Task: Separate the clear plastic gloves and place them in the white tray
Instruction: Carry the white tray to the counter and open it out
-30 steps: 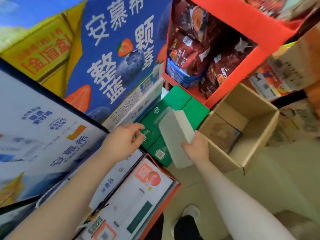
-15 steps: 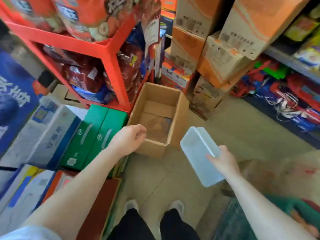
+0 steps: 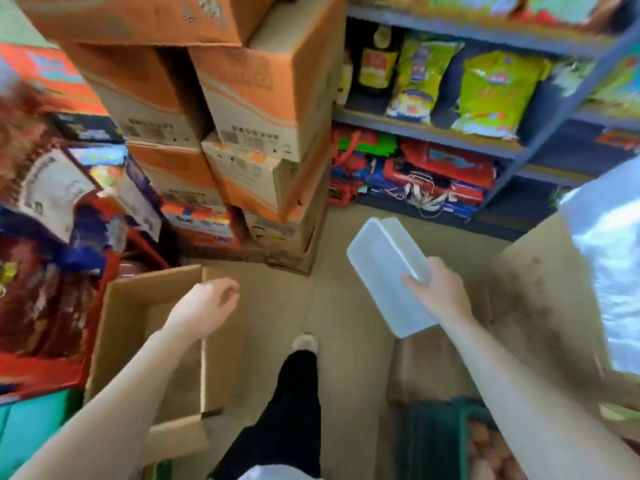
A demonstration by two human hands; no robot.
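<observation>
While you stand on the tan floor [image 3: 346, 306] of a shop, red snack bags [image 3: 38, 289] fill the far left side. Next to them, near you, an open cardboard box [image 3: 138, 306] sits on the floor with its flaps up. Your left hand [image 3: 204, 306] hangs over that box. Its fingers are loosely curled and hold nothing.

Behind the box, farther away, a tall stack of brown and orange boxes [image 3: 249, 109] goes up to the top of the view. Below it, in the middle, you can see your leg in dark trousers [image 3: 294, 410] and one light shoe [image 3: 304, 341] on the floor.

To the right of your leg, your right hand [image 3: 440, 296] grips the white tray [image 3: 388, 268]. Your fingers are curled around its near edge, and the tray is tilted in the air, above the floor. You cannot tell if anything is inside it, because you see its underside.

Far behind the tray, blue shelves [image 3: 433, 133] hold yellow and green snack bags [image 3: 491, 95]. Red and blue packs [image 3: 433, 171] lie on the low shelf. Near your right arm, a green crate [image 3: 436, 441] sits on the floor. On the far right, a shiny, see-through plastic sheet [image 3: 609, 258] glows in the light; it is too blurry to tell what it is.
</observation>
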